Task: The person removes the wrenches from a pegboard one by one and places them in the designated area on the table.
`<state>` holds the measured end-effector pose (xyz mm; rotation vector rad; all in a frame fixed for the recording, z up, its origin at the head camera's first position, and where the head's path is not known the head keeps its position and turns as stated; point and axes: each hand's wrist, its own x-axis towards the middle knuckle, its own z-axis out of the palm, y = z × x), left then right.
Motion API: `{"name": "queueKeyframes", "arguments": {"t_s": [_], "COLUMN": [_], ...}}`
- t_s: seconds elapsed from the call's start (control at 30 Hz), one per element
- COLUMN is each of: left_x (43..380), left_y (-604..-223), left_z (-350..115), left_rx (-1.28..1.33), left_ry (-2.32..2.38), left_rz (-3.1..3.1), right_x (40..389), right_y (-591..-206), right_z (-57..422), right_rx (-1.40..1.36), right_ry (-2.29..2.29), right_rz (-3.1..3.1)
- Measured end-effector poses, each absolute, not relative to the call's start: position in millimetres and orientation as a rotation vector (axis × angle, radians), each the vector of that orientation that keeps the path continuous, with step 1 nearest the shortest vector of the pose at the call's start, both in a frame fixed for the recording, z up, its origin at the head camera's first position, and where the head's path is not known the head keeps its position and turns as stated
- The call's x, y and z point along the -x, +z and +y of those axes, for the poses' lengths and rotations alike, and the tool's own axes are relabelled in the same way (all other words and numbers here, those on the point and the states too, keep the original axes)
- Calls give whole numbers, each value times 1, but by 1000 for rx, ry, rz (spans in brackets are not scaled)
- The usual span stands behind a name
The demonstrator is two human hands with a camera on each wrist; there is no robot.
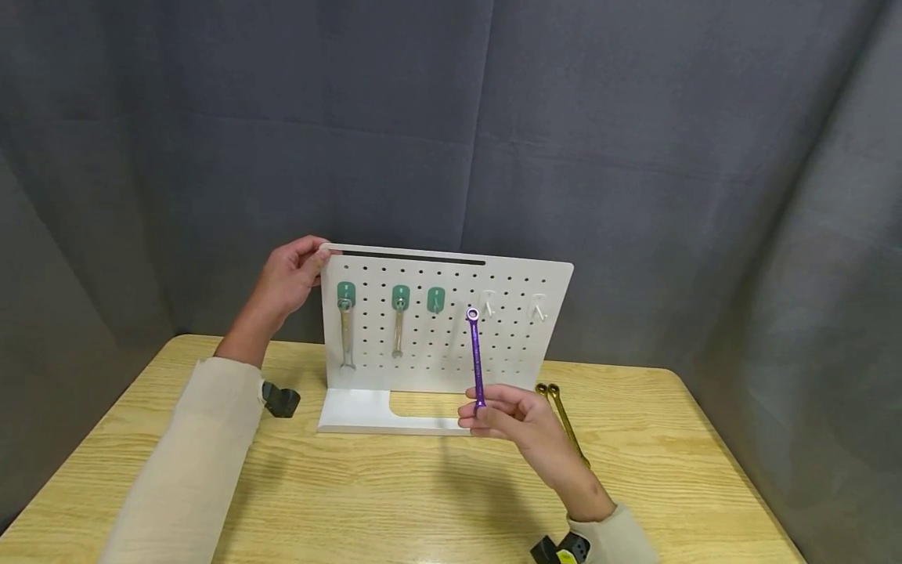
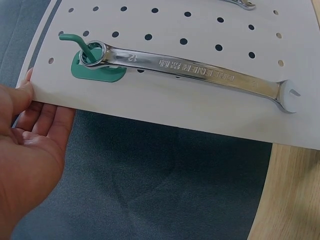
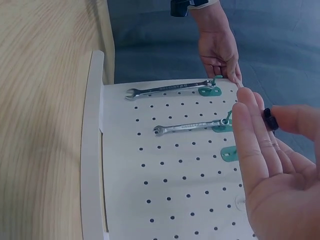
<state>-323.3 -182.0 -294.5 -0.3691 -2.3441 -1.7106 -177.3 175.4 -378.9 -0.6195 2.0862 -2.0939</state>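
A bench [image 1: 338, 486] carries a white pegboard [image 1: 451, 337], its upper corner gripped in my left hand [image 1: 292, 270], as my right hand [image 1: 524, 427] pinches a purple wrench [image 1: 477, 356] by its lower end before the board. Silver wrenches [image 2: 195, 70] hang near my left hand; gold wrenches [image 1: 567, 427] lie just beyond my right.

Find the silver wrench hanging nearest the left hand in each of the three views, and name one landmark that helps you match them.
Head: left of centre, the silver wrench hangs on the leftmost green hook.
Left wrist: the silver wrench crosses the upper middle, ring end at left.
Right wrist: the silver wrench is upper middle, ring end at right.
Shared landmark: the left hand holding the pegboard near its corner.
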Motion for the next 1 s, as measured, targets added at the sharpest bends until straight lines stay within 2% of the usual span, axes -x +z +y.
{"name": "queueKeyframes", "arguments": {"t_s": [0.63, 1.0], "left_x": [319, 317], "left_y": [-292, -295], "left_z": [-179, -178], "left_rx": [399, 381], "left_ry": [-1717, -1723], "left_rz": [-2333, -2345], "right_x": [160, 151], "right_y": [-396, -416], "right_z": [224, 254], "right_rx": [546, 331], "right_ry": [-2027, -2145], "right_rz": [2132, 1951]}}
